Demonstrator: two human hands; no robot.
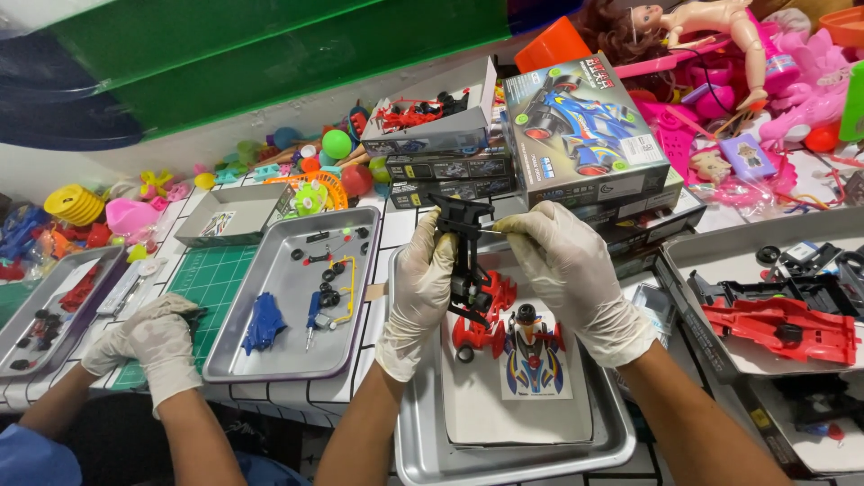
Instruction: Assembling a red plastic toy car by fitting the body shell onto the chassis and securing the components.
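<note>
Both of the person's gloved hands are raised over the middle of the desk (396,225) and share one black car frame (466,261), which stands nearly upright. The left hand (418,288) wraps the frame's lower half from the 9 o'clock side, its grip clamped around the plastic. The right hand (571,270) comes in from 3 o'clock; its grip is pinched together on a thin tool (490,232) whose tip touches the top of the frame.

Directly under the hands, at 6 o'clock, a metal tray (423,450) carries a white card (477,405), a sticker sheet (535,360) showing a small racing car, and red car parts (481,324) that sit just below the frame. At 9 o'clock a second tray (270,297) holds a blue car shell (264,324), a blue screwdriver (311,315), a yellow part and some small black wheels. It stands beside a green cutting mat (211,279).

At 12 o'clock, behind the frame, lies a stack of toy car boxes (580,126); one open box (432,121) holds red and black pieces. At 3 o'clock another tray (765,252) carries a red car body (783,324) and black parts. At 1 o'clock a doll (702,22) lies among pink toys.

At far 8 o'clock another person's gloved hand (148,337) rests on the cutting mat, near a further tray (54,306) with red and black pieces.
</note>
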